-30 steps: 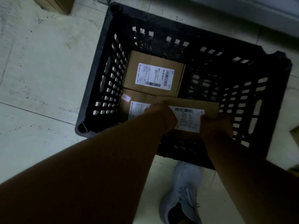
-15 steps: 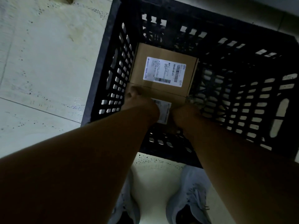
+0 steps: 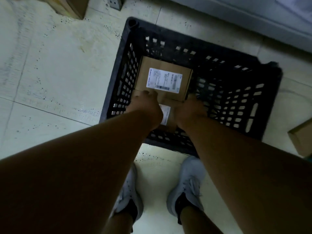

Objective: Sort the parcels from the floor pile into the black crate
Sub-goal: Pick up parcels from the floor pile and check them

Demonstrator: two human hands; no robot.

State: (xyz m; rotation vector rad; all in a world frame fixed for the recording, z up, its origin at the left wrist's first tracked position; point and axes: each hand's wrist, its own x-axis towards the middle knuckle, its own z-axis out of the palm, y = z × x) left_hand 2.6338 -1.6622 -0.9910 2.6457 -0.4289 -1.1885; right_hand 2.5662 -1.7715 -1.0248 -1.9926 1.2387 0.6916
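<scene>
1. Two parcels are down inside the black slotted plastic crate [image 3: 263,105] on the floor. One flat brown cardboard parcel with a white shipping label [image 3: 164,78] lies on the crate bottom just beyond the hands, against the crate wall on the left-hand side.

2. The second brown cardboard parcel [image 3: 168,115] sits right under both hands, nearer the person, its edge touching the first. Only a strip of its white label shows between the wrists.

3. The left hand [image 3: 146,107] rests on this parcel with the fingers curled over its far left corner. The right hand [image 3: 190,109] presses on its right side, fingers hidden over the edge. Whether either grip is closed on the cardboard or merely lying on it, I cannot tell; this looks like the setting-down step, nearly done.

4. Plenty of room is left: the crate floor to the right of the right hand is bare.

5. More is probably left to sort. A brown cardboard box corner [image 3: 300,141] shows on the pale tiled floor [image 3: 50,73] well to the right of the right hand, outside the crate, and another brown carton [image 3: 74,5] lies far beyond the left hand. Whether these belong to the pile, I can only guess.

6. Nothing blocks the hands coming back up except the tall crate walls. The person's grey trainers [image 3: 187,183] stand just short of the near wall.
</scene>
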